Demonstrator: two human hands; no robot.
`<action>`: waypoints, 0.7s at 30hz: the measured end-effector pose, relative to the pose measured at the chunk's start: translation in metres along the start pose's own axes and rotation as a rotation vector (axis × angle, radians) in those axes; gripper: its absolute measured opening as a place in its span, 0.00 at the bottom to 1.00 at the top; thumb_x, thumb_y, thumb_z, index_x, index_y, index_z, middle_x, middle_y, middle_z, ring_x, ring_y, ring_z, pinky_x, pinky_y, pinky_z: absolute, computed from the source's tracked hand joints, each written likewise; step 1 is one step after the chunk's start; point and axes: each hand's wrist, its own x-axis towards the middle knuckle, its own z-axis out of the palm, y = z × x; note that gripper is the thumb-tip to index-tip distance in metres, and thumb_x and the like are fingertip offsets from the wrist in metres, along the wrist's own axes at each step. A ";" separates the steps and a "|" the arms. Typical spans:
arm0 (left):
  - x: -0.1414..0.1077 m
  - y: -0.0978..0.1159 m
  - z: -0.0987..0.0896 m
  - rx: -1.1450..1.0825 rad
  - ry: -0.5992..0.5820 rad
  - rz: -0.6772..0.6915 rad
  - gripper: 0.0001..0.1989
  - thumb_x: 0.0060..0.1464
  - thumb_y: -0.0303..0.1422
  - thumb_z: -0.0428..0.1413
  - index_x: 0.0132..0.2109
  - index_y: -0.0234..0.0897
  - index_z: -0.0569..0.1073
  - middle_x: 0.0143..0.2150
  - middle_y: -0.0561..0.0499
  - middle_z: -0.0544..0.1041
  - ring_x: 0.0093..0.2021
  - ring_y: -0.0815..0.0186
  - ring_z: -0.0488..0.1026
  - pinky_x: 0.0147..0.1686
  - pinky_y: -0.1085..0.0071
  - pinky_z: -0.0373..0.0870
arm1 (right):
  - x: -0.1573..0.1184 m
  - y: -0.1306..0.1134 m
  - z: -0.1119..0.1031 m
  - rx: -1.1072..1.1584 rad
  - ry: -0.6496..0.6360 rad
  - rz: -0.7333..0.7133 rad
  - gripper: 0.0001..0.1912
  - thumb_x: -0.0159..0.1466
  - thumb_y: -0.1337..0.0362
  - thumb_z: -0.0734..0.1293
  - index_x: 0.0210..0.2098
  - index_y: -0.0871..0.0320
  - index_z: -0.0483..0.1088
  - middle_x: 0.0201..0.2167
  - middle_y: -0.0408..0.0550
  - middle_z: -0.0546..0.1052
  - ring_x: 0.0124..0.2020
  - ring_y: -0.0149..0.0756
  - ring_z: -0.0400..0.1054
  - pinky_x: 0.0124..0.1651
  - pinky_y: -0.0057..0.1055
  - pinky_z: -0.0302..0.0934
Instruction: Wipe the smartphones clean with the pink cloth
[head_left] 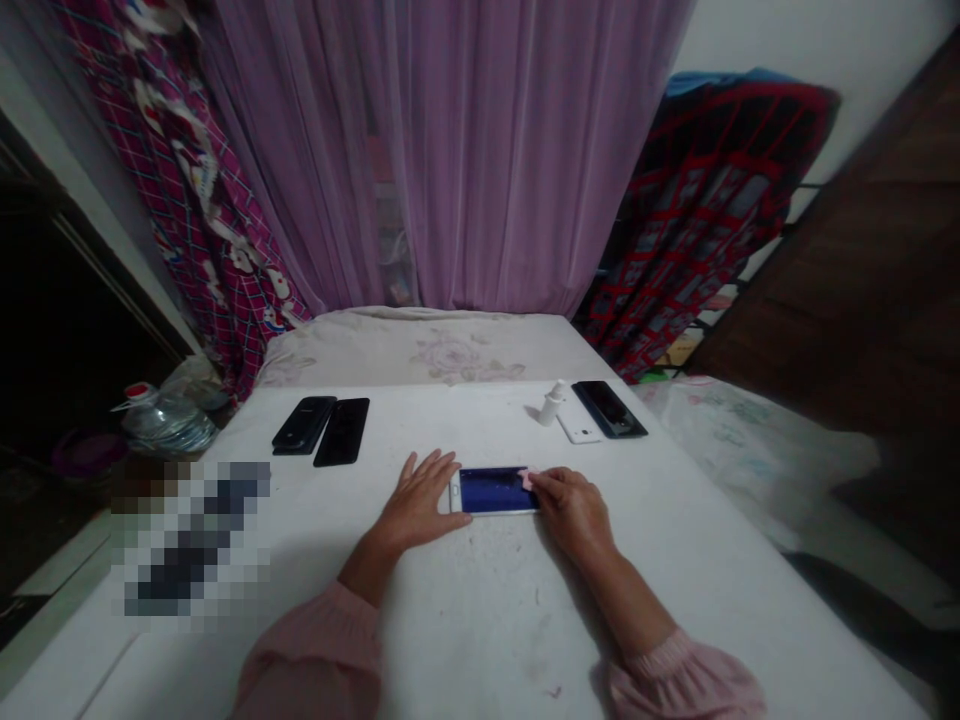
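Note:
A white smartphone (pixel 487 492) lies sideways on the white table, its screen lit blue with dark marks or wet streaks near the top. My left hand (pixel 420 500) braces its left end, the thumb along the near edge and the forefinger at the far corner, the other fingers spread. Pinched in the fingers of my right hand (pixel 574 510) is a small pink cloth (pixel 529 480), pressed on the right part of the screen. The fingertips partly hide the cloth and the phone's right end.
At the back right stand a white spray bottle (pixel 551 403), a white phone (pixel 579 428) and dark phones (pixel 609 408). Left on the table (pixel 465 620) lie more dark phones (pixel 341 432) and a pixelated patch (pixel 195 540). A large water bottle (pixel 169 420) sits beyond the left edge.

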 end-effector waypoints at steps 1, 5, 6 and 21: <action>0.000 0.000 0.000 0.004 0.003 -0.001 0.40 0.53 0.54 0.54 0.66 0.40 0.55 0.70 0.46 0.53 0.70 0.55 0.45 0.67 0.51 0.32 | 0.000 -0.006 0.001 -0.003 0.002 -0.006 0.11 0.66 0.62 0.64 0.40 0.47 0.79 0.35 0.46 0.79 0.36 0.36 0.69 0.37 0.30 0.56; 0.001 -0.001 0.002 0.017 0.010 0.003 0.39 0.54 0.54 0.53 0.67 0.41 0.55 0.70 0.46 0.53 0.70 0.55 0.45 0.67 0.51 0.33 | 0.000 -0.052 0.010 0.069 -0.034 -0.183 0.10 0.66 0.64 0.65 0.40 0.49 0.79 0.34 0.46 0.78 0.37 0.36 0.68 0.40 0.31 0.55; 0.001 -0.001 0.003 0.021 0.011 0.005 0.39 0.54 0.54 0.53 0.67 0.42 0.54 0.70 0.46 0.53 0.70 0.56 0.44 0.67 0.51 0.33 | -0.001 -0.062 0.013 0.085 -0.036 -0.217 0.10 0.65 0.65 0.65 0.40 0.49 0.79 0.34 0.46 0.78 0.37 0.36 0.68 0.39 0.31 0.55; -0.002 0.005 -0.005 0.010 -0.027 -0.023 0.40 0.54 0.54 0.53 0.67 0.40 0.54 0.71 0.46 0.52 0.71 0.56 0.43 0.68 0.51 0.33 | 0.005 -0.017 0.009 0.053 0.019 -0.280 0.12 0.65 0.66 0.64 0.42 0.50 0.78 0.35 0.48 0.79 0.35 0.36 0.70 0.38 0.30 0.58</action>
